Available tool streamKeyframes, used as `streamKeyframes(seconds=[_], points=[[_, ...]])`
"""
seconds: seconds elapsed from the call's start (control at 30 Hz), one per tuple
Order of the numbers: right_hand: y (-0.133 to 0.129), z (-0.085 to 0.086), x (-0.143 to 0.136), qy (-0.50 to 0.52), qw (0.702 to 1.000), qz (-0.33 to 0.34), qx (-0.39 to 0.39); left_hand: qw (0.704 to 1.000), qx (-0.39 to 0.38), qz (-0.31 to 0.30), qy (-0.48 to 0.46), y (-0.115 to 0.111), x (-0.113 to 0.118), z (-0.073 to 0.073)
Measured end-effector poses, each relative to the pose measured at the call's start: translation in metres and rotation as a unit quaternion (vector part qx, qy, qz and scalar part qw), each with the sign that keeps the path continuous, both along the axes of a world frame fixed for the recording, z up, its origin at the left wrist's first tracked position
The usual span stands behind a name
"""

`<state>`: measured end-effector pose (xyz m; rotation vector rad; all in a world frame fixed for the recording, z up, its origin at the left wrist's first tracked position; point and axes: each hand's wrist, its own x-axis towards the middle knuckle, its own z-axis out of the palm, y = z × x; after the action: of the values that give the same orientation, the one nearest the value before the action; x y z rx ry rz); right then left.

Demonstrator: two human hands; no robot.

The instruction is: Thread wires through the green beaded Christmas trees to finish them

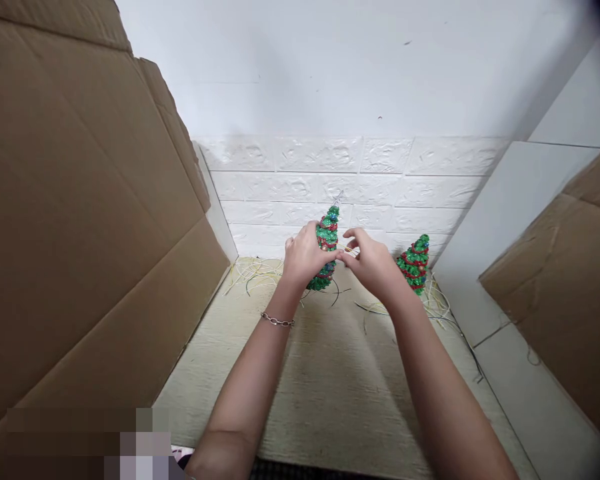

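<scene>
A small green Christmas tree (327,233) with red garland, blue bits and a clear star-like tip leans slightly to the right in the middle. Wrapped round its left side is my left hand (306,255), the thumb reaching across the front. My right hand (370,261) is just right of the tree, thumb and forefinger pinched near the left thumb's tip. From between these fingers a thin pale yellow wire (350,249) sticks out. A second Christmas tree (416,265), without a star tip, stands farther right, behind my right wrist.
Loose white, yellow and dark wires (260,268) lie along the wall at left, with more wires (437,303) at right. Cardboard sheets (80,200) stand at both sides. A white brick-patterned wall (300,190) closes off the back of the pale wooden table (340,400).
</scene>
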<state>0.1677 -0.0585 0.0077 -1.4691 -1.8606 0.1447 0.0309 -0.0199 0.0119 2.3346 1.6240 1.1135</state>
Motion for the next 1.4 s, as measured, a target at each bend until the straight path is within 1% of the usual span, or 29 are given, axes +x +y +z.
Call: streamKeyframes(seconds=[0.07, 0.13, 0.23, 0.3, 0.37, 0.5, 0.57, 0.67, 0.73, 0.8, 0.93, 1.0, 1.07, 1.13, 1.17, 1.23, 1.3, 1.37, 1.4], points=[[-0.006, 0.004, 0.007, 0.014, 0.999, -0.001, -0.045, 1.000, -0.002, 0.013, 0.001, 0.003, -0.003, -0.001], [-0.010, 0.008, 0.013, 0.010, 0.998, -0.004, -0.068, 1.000, 0.000, 0.023, 0.004, 0.005, -0.007, -0.002], [-0.009, 0.010, 0.014, -0.007, 0.999, -0.023, -0.046, 0.999, 0.005, 0.026, 0.022, 0.007, -0.010, -0.003], [-0.004, 0.007, 0.010, -0.021, 0.998, -0.048, -0.016, 0.999, 0.013, 0.009, 0.045, 0.007, -0.010, -0.004], [0.001, 0.001, 0.003, -0.038, 0.997, -0.064, -0.003, 0.997, 0.017, -0.022, 0.067, 0.006, -0.007, -0.005], [0.006, -0.006, -0.002, -0.080, 0.995, -0.039, -0.038, 0.995, -0.018, -0.070, 0.073, 0.005, -0.002, -0.009], [0.001, -0.003, 0.004, -0.066, 0.996, -0.030, -0.048, 0.995, -0.031, -0.080, 0.060, 0.007, -0.001, -0.010], [-0.010, 0.008, 0.018, -0.027, 0.998, -0.033, -0.051, 0.995, -0.031, -0.080, 0.046, 0.009, -0.002, -0.011], [-0.016, 0.015, 0.024, -0.025, 0.998, -0.032, -0.056, 0.996, -0.033, -0.074, 0.046, 0.009, -0.003, -0.010], [-0.018, 0.018, 0.024, -0.036, 0.997, -0.038, -0.048, 0.995, -0.037, -0.081, 0.047, 0.008, -0.003, -0.009], [-0.009, 0.009, 0.009, -0.056, 0.996, -0.067, -0.025, 0.992, -0.039, -0.109, 0.052, 0.003, -0.001, -0.005], [-0.004, 0.004, 0.002, -0.052, 0.996, -0.062, -0.028, 0.992, -0.036, -0.108, 0.050, 0.002, -0.001, -0.005], [-0.001, 0.002, 0.001, -0.002, 0.999, -0.035, -0.021, 0.993, -0.032, -0.105, 0.044, 0.003, -0.003, -0.005], [0.000, 0.003, 0.003, 0.093, 0.995, 0.005, -0.020, 0.993, -0.026, -0.108, 0.041, 0.006, -0.006, -0.006], [-0.001, 0.005, 0.006, 0.146, 0.989, 0.026, -0.027, 0.993, -0.023, -0.110, 0.041, 0.007, -0.008, -0.006], [-0.002, 0.008, 0.010, 0.248, 0.965, 0.069, -0.056, 0.993, -0.019, -0.112, 0.040, 0.009, -0.010, -0.006], [-0.001, 0.009, 0.013, 0.328, 0.933, 0.117, -0.095, 0.993, -0.021, -0.112, 0.038, 0.008, -0.011, -0.005], [0.000, 0.008, 0.012, 0.372, 0.907, 0.152, -0.127, 0.993, -0.026, -0.111, 0.032, 0.006, -0.011, -0.002], [0.002, 0.007, 0.010, 0.380, 0.900, 0.161, -0.138, 0.993, -0.029, -0.114, 0.028, 0.005, -0.011, -0.001]])
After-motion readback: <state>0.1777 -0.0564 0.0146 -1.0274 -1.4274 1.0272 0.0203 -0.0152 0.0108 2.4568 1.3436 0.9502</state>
